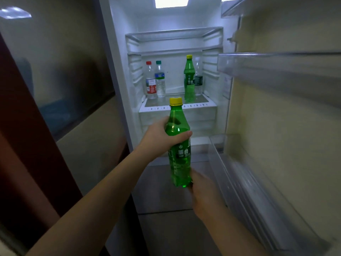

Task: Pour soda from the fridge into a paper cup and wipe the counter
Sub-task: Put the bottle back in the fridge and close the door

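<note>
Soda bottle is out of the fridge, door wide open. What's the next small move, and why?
Probably swing the fridge door shut with the right hand, which sits blurred at the bottle's base. The left hand already grips the capped green soda bottle clear of the shelf.

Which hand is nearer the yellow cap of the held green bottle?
Left. The left hand grips the green bottle just below its yellow cap; the right hand is at its base.
</note>
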